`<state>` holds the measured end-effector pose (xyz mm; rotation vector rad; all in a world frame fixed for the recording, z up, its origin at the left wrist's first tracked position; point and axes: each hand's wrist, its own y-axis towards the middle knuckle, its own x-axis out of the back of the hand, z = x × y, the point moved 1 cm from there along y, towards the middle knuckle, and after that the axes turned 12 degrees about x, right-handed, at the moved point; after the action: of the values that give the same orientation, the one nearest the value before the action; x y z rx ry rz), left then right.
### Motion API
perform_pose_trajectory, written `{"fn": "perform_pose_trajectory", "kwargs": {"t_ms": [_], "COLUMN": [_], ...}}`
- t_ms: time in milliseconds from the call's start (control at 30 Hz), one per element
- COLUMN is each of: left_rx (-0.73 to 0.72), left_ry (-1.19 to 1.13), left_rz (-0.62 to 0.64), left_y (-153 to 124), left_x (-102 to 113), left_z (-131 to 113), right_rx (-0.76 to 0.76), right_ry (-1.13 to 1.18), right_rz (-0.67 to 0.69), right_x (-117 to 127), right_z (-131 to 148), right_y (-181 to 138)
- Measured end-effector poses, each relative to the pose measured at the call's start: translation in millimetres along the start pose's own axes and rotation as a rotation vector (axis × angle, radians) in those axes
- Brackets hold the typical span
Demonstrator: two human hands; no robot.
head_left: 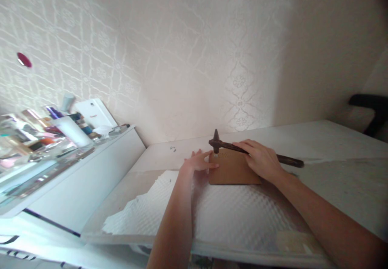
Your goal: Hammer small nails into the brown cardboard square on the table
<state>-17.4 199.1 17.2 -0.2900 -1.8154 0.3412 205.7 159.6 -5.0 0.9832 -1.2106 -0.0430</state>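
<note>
A small brown wooden board [232,168] lies on a white textured sheet [230,214] on the table. My right hand [262,160] is wrapped round the dark handle of a hammer [222,144], whose head rests on the board's far left corner. My left hand [198,162] lies at the board's left edge with its fingers stretched toward the hammer head. A few small dots mark the board near the head; I cannot tell whether a nail stands there.
A lower white shelf [75,168] on the left carries several cosmetic bottles and a white box [95,113]. Patterned wallpaper rises behind the table. A dark chair part [371,103] shows at the far right. Small dark bits [172,149] lie near the wall.
</note>
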Motion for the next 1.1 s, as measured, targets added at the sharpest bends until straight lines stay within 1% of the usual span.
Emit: {"fn": "perform_pose_trajectory", "kwargs": {"t_ms": [100, 267, 400, 633, 900, 1100], "left_rx": [-0.003, -0.017, -0.019, -0.017, -0.006, -0.014], "left_ry": [0.008, -0.021, -0.033, -0.029, 0.169, 0.184], "left_rz": [0.004, -0.013, -0.015, -0.023, 0.007, 0.003], "left_y": [-0.2, 0.6, 0.1, 1.8, 1.8, 1.5], "left_x": [-0.1, 0.5, 1.1, -0.1, 0.5, 0.7], "left_z": [-0.2, -0.2, -1.0, 0.3, 1.1, 0.9], "right_rx": [-0.011, 0.004, -0.017, -0.011, -0.025, -0.016], "right_ry": [-0.002, 0.007, 0.002, 0.005, -0.007, 0.001], "right_rz": [-0.019, 0.022, 0.021, 0.033, 0.051, 0.040], "right_x": [-0.2, -1.3, 0.6, 1.5, -0.8, -2.2], "right_z": [-0.6, -0.9, 0.2, 1.3, -0.2, -1.8], "right_y": [-0.1, -0.3, 0.1, 0.1, -0.1, -0.6]}}
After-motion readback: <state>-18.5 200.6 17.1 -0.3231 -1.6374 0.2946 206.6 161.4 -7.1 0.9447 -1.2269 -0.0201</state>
